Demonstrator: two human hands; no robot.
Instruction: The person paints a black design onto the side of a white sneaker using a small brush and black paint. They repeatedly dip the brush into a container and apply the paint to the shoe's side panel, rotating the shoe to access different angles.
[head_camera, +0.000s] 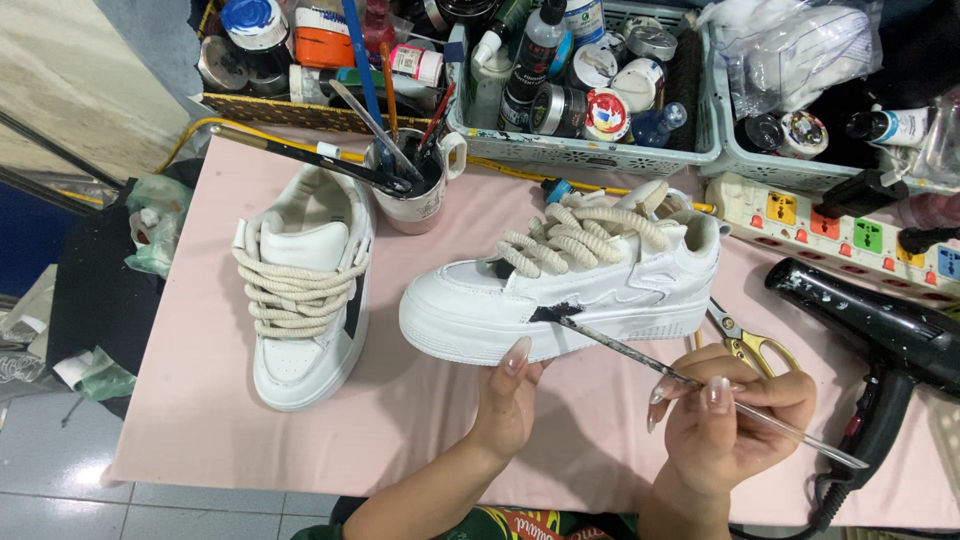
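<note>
Far left of the pink table (200, 420): a white sneaker (305, 290) lies toe toward the near edge, thick cream laces, black patch on its side. Behind it, near the back edge, a mug (420, 185) bristling with brushes.

Table centre: second white sneaker (560, 295) sits side-on, toe left. Left hand (505, 395) braces the sole from the near side, fingers pressed to it, not closed around anything. Right hand (725, 415) pinches a long thin paintbrush (640, 352); its black-loaded tip touches the sneaker's side panel, on a black shape.

To do it well, probably: keep the shoe pinned, short light strokes, stay inside the panel seam.

Right: gold-handled scissors (745, 340), black hair dryer (880, 330) at the right edge, power strip (840, 225) behind.
</note>
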